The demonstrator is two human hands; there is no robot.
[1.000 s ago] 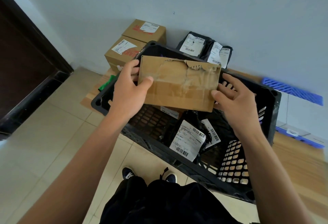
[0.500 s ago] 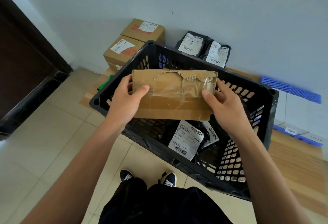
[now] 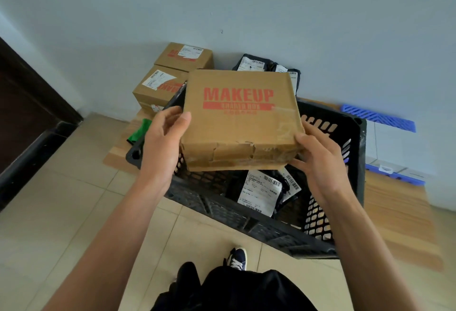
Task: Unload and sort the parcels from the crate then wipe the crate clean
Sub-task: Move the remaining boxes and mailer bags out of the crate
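Box (image 3: 240,118) now tipped up, MAKEUP face showing, held above crate (image 3: 355,162); left hand (image 3: 162,145) grips left edge, thumb on top, right hand (image 3: 318,160) curls around lower right corner

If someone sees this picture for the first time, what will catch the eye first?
First, the cardboard box with red MAKEUP lettering, held in the middle by the left hand and right hand above the black crate. Next, black bags with white labels lie inside the crate. Two more brown boxes sit by the wall behind.
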